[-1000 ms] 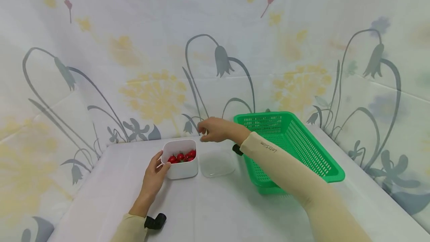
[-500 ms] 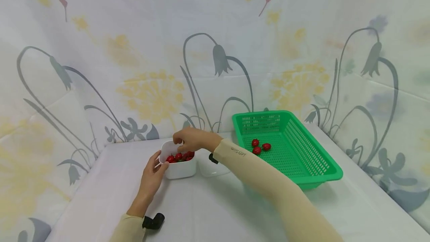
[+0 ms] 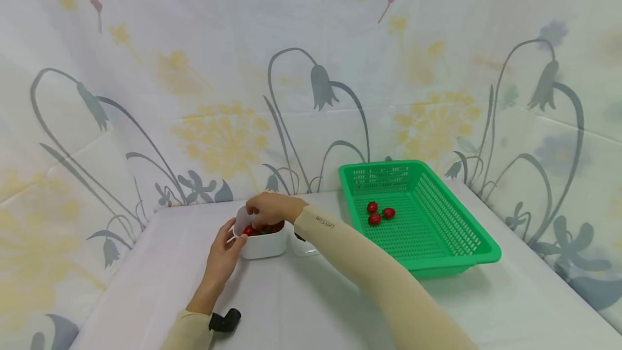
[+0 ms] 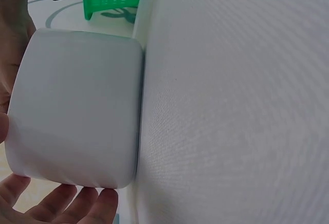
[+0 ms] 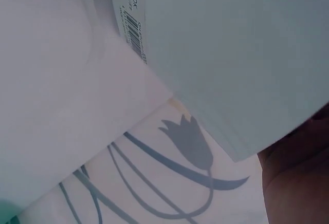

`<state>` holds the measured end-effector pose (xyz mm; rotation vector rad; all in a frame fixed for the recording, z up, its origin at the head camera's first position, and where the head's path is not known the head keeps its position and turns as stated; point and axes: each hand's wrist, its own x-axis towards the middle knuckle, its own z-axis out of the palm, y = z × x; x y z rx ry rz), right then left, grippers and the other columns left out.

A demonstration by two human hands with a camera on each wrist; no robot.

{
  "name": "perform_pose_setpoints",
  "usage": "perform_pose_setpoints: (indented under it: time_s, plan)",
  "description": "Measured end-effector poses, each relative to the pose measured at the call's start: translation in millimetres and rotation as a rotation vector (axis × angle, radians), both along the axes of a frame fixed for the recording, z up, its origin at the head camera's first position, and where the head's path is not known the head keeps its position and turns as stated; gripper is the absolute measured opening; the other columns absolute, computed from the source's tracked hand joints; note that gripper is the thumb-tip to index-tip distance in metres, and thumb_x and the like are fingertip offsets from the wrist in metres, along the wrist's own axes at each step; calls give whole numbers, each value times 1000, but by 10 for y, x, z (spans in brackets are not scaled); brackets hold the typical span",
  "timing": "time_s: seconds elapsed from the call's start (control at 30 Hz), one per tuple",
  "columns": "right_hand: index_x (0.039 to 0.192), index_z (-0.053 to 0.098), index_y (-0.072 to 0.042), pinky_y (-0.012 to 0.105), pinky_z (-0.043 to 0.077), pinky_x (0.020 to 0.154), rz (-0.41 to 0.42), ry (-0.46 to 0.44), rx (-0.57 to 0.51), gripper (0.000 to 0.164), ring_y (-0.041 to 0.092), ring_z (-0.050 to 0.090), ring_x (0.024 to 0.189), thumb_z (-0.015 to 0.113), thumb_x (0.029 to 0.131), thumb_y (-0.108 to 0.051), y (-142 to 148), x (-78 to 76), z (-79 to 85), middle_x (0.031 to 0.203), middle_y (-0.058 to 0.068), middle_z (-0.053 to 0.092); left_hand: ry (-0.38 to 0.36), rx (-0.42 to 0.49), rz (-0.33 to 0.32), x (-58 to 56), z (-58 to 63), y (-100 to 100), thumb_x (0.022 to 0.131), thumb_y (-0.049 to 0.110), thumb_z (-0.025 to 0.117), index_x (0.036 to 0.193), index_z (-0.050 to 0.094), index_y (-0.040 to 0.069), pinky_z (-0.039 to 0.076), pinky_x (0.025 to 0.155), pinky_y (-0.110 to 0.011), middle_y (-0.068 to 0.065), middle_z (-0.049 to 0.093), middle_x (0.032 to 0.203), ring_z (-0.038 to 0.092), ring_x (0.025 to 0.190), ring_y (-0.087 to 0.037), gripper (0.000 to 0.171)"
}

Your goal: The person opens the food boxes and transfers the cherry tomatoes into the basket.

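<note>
A white container (image 3: pixel 264 247) with rounded corners holds several cherry tomatoes (image 3: pixel 249 230). At its left side, my left hand (image 3: pixel 223 253) grips it, thumb at the front rim; in the left wrist view the fingertips (image 4: pixel 105 203) lie against the wall. My right hand (image 3: pixel 272 208) reaches down over the container's right part, fingers bent among the tomatoes. Whether they pinch one is hidden. The right wrist view shows the container's wall (image 5: pixel 247 54) with a barcode label, and part of the hand (image 5: pixel 295 183) at the edge.
To the right stands a green slotted basket (image 3: pixel 452 261) with three cherry tomatoes (image 3: pixel 374 219) on its floor. A clear lid (image 3: pixel 305 248) lies right of the container, partly behind the right forearm. A flowered cloth backdrop (image 3: pixel 218 69) rises behind the table.
My right hand has moved left from above the lid and down into the container. The forearm has uncovered the basket's tomatoes. My left hand and the container have stayed put.
</note>
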<state>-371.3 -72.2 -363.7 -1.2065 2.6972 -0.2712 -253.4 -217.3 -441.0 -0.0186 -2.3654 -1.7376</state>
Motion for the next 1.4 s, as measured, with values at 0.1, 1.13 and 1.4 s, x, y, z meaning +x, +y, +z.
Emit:
perform_pose_setpoints:
  time_s: [0.1,1.13,1.4]
  plan:
    - [112,63,-16,25,47,82,4,6,15,26,11,56,95,68,89,-27,-26,7,-40,107,-3,61,5,11,-3,-8,-12,3,97,19,56,148,32,10,38,102,-49,-26,39,143,47,125,-40,57]
    - [84,66,-21,25,44,62,-31,-28,85,9,9,55,74,70,85,-28,-120,22,-224,79,-10,61,6,-1,2,6,5,11,97,20,56,148,32,10,37,103,-52,-27,39,143,45,126,-41,57]
    - [83,65,-22,26,44,59,-47,1,111,7,8,55,72,69,86,-27,-146,29,-228,77,-12,60,5,3,6,11,9,10,97,19,56,148,32,10,37,104,-51,-26,40,143,46,126,-40,57]
